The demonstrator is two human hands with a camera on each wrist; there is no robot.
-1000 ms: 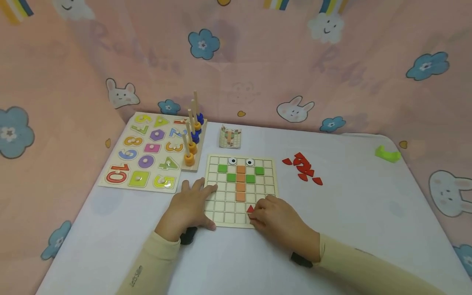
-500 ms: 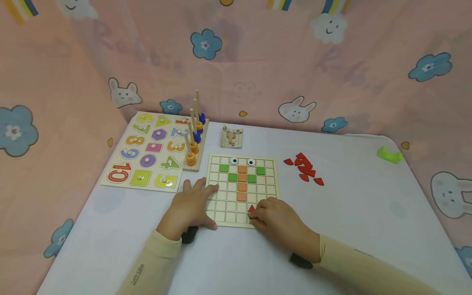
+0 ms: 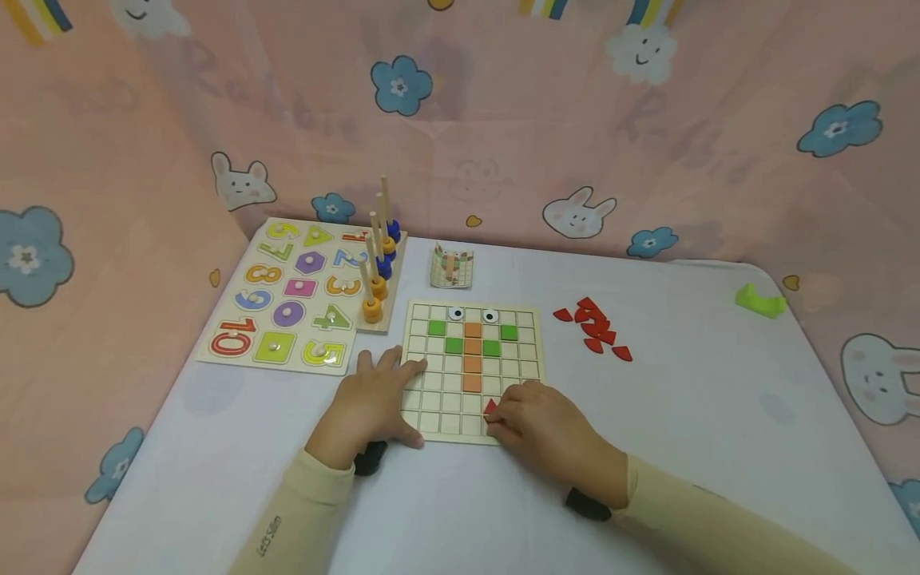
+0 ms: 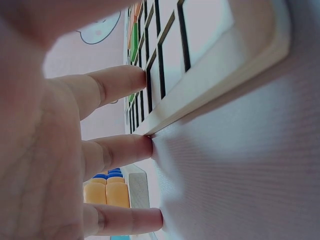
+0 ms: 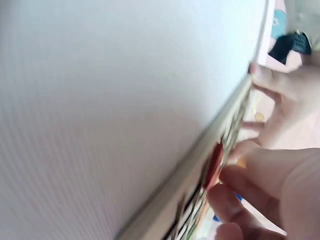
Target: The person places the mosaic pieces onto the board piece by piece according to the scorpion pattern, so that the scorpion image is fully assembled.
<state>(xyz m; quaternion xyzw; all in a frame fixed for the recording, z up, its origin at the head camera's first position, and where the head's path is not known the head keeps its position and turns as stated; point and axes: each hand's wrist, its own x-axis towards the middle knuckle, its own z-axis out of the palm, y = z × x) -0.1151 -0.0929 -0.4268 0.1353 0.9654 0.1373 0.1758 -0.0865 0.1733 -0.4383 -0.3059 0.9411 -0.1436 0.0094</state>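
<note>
A wooden grid board (image 3: 440, 403) lies on the white table, bearing green squares (image 3: 454, 346), a column of orange squares (image 3: 471, 363) and two eye discs (image 3: 490, 316). My left hand (image 3: 365, 407) rests spread at the board's left side; in the left wrist view one fingertip (image 4: 137, 77) touches the board's top and others meet the tabletop. At the lower right of the grid, my right hand (image 3: 549, 431) pinches a red wedge-shaped piece (image 3: 491, 407), partly hidden by the fingers. The right wrist view shows this red piece (image 5: 214, 166) low over the grid at the fingertips.
Several loose red wedges (image 3: 593, 323) lie right of the board. Behind it stands a small picture card (image 3: 451, 267). At left are a number puzzle (image 3: 273, 307) and a peg stand with rings (image 3: 371, 310). A bright green piece (image 3: 760, 302) sits far right.
The view shifts slightly as the head moves. Both hands stay nearly in place, the right one still holding the red wedge at the same spot on the board.
</note>
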